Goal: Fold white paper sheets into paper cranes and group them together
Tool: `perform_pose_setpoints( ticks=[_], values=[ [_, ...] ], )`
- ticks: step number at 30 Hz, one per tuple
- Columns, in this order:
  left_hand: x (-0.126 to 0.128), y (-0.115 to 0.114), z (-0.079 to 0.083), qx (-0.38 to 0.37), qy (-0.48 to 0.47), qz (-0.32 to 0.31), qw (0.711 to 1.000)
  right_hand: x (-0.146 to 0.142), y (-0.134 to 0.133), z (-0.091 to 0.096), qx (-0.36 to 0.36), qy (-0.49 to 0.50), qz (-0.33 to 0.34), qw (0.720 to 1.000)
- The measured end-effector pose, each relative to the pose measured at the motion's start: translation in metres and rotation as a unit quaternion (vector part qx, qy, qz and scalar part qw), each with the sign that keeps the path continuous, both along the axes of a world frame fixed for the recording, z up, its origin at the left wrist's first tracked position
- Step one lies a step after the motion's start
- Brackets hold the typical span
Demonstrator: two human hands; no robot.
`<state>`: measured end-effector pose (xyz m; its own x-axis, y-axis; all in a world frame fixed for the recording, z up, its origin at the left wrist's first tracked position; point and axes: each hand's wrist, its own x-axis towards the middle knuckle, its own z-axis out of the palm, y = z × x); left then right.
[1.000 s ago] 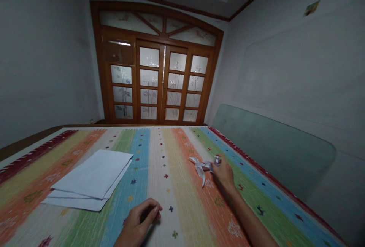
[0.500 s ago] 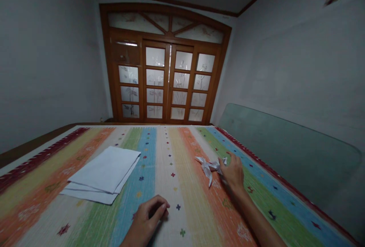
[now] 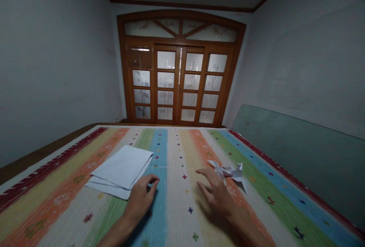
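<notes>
A small stack of white paper sheets lies on the striped cloth to the left, its edges slightly fanned. Beside its near right corner is my left hand, fingers curled in toward the thumb, with nothing visible in them. My right hand hovers over the yellow and orange stripes, thumb and forefinger apart, holding nothing. Just beyond it sit white folded-paper figures, with pointed tips like origami cranes. The hand partly covers them, and I cannot tell whether it touches them.
A striped cloth with small woven motifs covers the table. Along the right side stands a pale green panel against the wall. Wooden doors with glass panes are at the far end.
My right hand has let go of the folded paper and moved left, its fingers now spread. My left hand has moved forward, closer to the paper stack. The view has turned slightly left.
</notes>
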<state>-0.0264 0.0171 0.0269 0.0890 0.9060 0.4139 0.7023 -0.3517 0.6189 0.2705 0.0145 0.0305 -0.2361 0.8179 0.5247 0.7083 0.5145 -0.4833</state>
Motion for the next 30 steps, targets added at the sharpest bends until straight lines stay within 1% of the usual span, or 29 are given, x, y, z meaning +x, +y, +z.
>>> perform_pose_setpoints(
  ticks=[2,4,8,12,14,17,21,24,30],
  values=[
    [-0.015,0.011,-0.002,0.020,0.039,0.033,0.999,-0.011,-0.007,-0.004,-0.048,-0.034,0.058,0.997],
    [-0.028,0.021,-0.007,0.036,0.078,0.068,0.994,-0.016,-0.011,-0.009,-0.084,-0.073,0.094,0.989],
    [-0.048,0.033,-0.017,0.048,0.145,0.137,0.979,-0.017,-0.013,-0.017,-0.153,-0.123,0.111,0.974],
    [-0.058,0.040,-0.025,0.024,0.199,0.167,0.965,-0.016,-0.012,-0.022,-0.196,-0.136,0.107,0.965],
    [-0.061,0.041,-0.026,0.004,0.220,0.171,0.960,-0.017,-0.012,-0.023,-0.204,-0.136,0.101,0.964],
    [-0.063,0.042,-0.023,-0.016,0.244,0.159,0.957,-0.019,-0.013,-0.022,-0.201,-0.140,0.098,0.965],
    [-0.065,0.040,-0.017,-0.028,0.265,0.138,0.954,-0.021,-0.016,-0.014,-0.206,-0.159,0.098,0.961],
    [-0.067,0.038,-0.015,-0.039,0.283,0.127,0.950,-0.023,-0.018,-0.009,-0.216,-0.165,0.091,0.958],
    [-0.066,0.036,-0.016,-0.038,0.315,0.108,0.942,-0.022,-0.018,-0.011,-0.213,-0.149,0.089,0.961]
  ],
)
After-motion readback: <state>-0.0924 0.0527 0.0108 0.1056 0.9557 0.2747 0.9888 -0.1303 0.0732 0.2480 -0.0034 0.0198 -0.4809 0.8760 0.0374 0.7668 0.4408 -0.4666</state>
